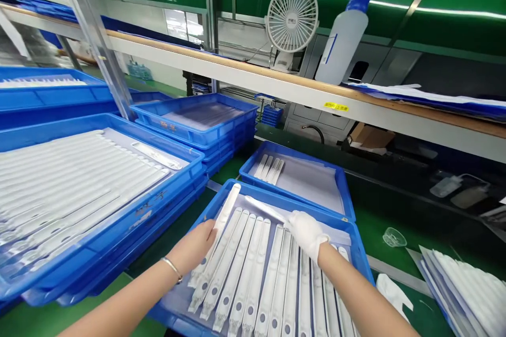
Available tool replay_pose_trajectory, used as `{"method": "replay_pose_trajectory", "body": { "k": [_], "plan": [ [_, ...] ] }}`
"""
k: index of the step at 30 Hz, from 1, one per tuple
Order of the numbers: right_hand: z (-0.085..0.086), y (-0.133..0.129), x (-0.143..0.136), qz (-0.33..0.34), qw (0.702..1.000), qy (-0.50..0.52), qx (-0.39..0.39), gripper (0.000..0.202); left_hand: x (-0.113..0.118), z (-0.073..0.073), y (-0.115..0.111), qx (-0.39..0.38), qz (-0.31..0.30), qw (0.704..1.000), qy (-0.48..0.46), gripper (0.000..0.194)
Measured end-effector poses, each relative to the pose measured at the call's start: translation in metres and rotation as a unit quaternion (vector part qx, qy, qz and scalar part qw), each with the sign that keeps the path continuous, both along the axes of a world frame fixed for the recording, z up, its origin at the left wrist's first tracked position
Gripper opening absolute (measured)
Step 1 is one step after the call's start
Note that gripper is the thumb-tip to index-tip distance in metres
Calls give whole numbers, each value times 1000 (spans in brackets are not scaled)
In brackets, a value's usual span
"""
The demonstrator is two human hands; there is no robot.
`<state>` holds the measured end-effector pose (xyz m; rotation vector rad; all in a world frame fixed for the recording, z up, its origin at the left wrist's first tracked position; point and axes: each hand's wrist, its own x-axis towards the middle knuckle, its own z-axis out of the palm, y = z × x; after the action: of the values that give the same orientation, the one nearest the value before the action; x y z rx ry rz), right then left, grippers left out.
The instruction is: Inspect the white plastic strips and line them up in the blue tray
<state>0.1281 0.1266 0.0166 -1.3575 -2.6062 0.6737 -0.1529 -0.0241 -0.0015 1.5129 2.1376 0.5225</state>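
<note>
My left hand (195,247), bare with a bracelet at the wrist, closes around a long white plastic strip (229,204) at the left side of a blue tray (362,253). In a white glove, my right hand (306,230) grips the end of another white plastic piece (264,208), which points left above the tray's far part. Beneath both hands lie several white strips (245,253) side by side, with dark oval spots near their close ends. The right forearm covers some of them.
Stacked blue trays of white strips (71,168) stand at left. Behind the middle tray is another tray (348,189) with a few short pieces. A shelf (237,66) crosses above, bearing a fan (292,18) and a bottle (343,42). A clear cup (394,237) sits at right.
</note>
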Motion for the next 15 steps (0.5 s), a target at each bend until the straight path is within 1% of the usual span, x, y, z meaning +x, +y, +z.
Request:
{"method": "replay_pose_trajectory", "body": {
  "k": [2, 4, 7, 10, 15],
  "plan": [
    [-4, 3, 23, -13, 999, -23, 21, 24, -2, -5, -6, -27, -6, 998, 47, 31],
    [-11, 0, 41, -23, 998, -43, 41, 22, -1, -12, -10, -47, -18, 995, 88, 31],
    [-19, -6, 57, -30, 995, -60, 71, 21, 2, -24, -13, -73, -36, 987, 139, 31],
    [-22, -3, 59, -22, 993, -55, 98, 24, 5, -33, -15, -89, -54, 979, 177, 33],
    [-17, 6, 48, 5, 992, -15, 127, 29, 7, -42, -16, -92, -67, 970, 216, 37]
  ]
}}
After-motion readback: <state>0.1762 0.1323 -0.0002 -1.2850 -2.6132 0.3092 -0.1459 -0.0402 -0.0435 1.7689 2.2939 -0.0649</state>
